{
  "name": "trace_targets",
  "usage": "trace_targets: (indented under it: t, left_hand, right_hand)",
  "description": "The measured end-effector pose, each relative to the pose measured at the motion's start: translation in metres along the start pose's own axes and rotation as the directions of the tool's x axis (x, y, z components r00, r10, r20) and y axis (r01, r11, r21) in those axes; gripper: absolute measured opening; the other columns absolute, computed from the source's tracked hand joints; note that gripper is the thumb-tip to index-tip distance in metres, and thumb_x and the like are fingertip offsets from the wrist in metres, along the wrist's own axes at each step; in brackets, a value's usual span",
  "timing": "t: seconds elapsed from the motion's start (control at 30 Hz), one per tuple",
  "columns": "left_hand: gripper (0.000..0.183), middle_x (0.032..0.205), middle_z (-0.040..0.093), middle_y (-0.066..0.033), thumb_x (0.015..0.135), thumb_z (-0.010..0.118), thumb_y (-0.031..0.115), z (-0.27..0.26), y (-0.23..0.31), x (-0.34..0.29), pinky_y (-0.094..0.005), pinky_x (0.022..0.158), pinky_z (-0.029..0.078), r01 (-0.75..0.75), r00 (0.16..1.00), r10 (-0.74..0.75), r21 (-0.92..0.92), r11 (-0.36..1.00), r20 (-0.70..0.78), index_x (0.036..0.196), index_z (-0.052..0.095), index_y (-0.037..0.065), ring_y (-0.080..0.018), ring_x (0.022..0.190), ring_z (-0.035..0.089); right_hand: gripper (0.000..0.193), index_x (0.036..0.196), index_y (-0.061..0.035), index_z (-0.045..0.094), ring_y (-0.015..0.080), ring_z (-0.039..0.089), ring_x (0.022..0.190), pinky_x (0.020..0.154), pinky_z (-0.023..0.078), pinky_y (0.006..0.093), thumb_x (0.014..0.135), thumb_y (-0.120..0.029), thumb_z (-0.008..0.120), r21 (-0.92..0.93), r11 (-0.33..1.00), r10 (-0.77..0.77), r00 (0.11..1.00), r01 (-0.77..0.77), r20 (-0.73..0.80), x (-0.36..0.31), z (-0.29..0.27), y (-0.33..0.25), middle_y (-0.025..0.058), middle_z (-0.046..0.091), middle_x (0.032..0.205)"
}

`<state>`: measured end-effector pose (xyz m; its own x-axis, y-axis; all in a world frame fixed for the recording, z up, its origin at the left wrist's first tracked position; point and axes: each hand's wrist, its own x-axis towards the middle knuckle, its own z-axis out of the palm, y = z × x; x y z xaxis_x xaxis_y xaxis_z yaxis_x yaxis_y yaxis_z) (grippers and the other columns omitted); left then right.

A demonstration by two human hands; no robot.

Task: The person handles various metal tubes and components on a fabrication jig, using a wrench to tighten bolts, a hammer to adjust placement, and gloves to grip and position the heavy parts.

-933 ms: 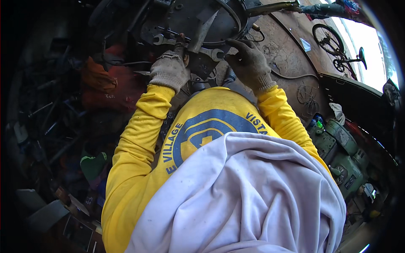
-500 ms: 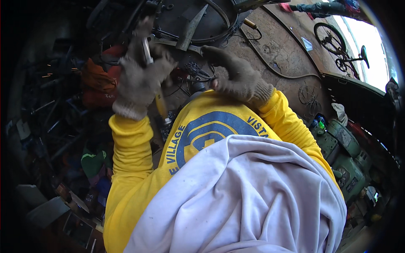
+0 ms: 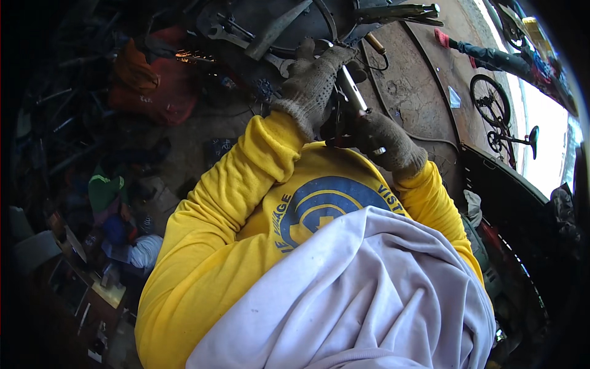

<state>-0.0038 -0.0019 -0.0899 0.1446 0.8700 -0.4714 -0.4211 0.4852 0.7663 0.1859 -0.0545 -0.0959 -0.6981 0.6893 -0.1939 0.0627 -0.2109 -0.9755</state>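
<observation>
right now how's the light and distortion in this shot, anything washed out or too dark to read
Head view: strong fisheye bending, edges curve toward a black rim. The daylit opening at right is blown out white; the left clutter sinks into deep shadow. The yellow sleeve and gloved left hand and right hand are evenly lit and fairly sharp.

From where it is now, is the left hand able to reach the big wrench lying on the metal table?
Probably yes. The left hand is raised just beside the wrench on the table, with nothing between them, though it seems busy on a shiny metal piece with the right hand.
</observation>
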Motion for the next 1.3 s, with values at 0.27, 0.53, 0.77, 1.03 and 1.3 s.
trace_targets:
  t: [0.27, 0.53, 0.77, 1.03, 1.3]
  left_hand:
    - [0.038, 0.116, 0.059, -0.009, 0.095, 0.059, 0.019, -0.045, -0.024, 0.0, -0.0306, 0.093, 0.051, 0.183, 0.983, -0.157, 0.364, 0.913, -0.1, 0.13, 0.05, 0.006, -0.0204, 0.118, 0.057]
    - [0.045, 0.134, 0.051, -0.017, 0.095, 0.05, 0.002, -0.069, -0.014, -0.005, -0.0322, 0.105, 0.045, -0.461, 0.863, -0.011, 0.796, 0.391, 0.505, 0.14, 0.046, 0.002, -0.022, 0.124, 0.054]
    - [0.041, 0.113, 0.065, -0.0159, 0.089, 0.069, 0.022, -0.087, 0.02, -0.019, -0.0354, 0.087, 0.054, -0.323, 0.922, 0.059, 0.677, 0.661, 0.382, 0.122, 0.058, 0.0, -0.0244, 0.105, 0.065]
    - [0.054, 0.1, 0.069, -0.0197, 0.08, 0.076, 0.037, -0.139, 0.025, 0.039, -0.0422, 0.079, 0.056, -0.34, 0.673, 0.63, 0.918, -0.202, 0.388, 0.118, 0.063, 0.001, -0.0364, 0.089, 0.068]
    - [0.048, 0.106, 0.069, -0.02, 0.082, 0.072, 0.036, -0.148, 0.037, 0.055, -0.0434, 0.083, 0.055, -0.362, 0.756, 0.56, 0.929, -0.074, 0.339, 0.117, 0.066, 0.004, -0.0376, 0.094, 0.068]
  right_hand:
    - [0.037, 0.133, 0.0018, 0.049, 0.0248, 0.063, 0.113, 0.098, 0.049, 0.0376, 0.097, -0.007, 0.055, -0.131, 0.969, -0.157, 0.933, 0.208, 0.324, 0.024, -0.005, -0.014, 0.0151, 0.062, 0.122]
    - [0.037, 0.129, 0.0034, 0.051, 0.0238, 0.065, 0.107, 0.092, 0.052, 0.0364, 0.092, 0.005, 0.058, 0.197, 0.933, 0.344, 0.909, -0.302, -0.235, 0.007, 0.006, 0.019, 0.0158, 0.063, 0.118]
    - [0.036, 0.129, 0.0036, 0.049, 0.0299, 0.065, 0.108, 0.092, 0.054, 0.0445, 0.094, 0.008, 0.053, 0.325, 0.942, 0.189, 0.926, -0.078, -0.327, 0.006, 0.015, 0.021, 0.0203, 0.061, 0.12]
    - [0.034, 0.127, 0.0043, 0.049, 0.0311, 0.064, 0.11, 0.093, 0.054, 0.0462, 0.094, 0.009, 0.053, 0.503, 0.862, 0.148, 0.916, 0.064, -0.372, 0.006, 0.018, 0.014, 0.0211, 0.06, 0.122]
    - [0.033, 0.126, 0.0051, 0.05, 0.0312, 0.063, 0.111, 0.094, 0.053, 0.0462, 0.093, 0.009, 0.053, 0.54, 0.835, 0.147, 0.906, 0.102, -0.398, 0.01, 0.02, 0.019, 0.0211, 0.059, 0.124]
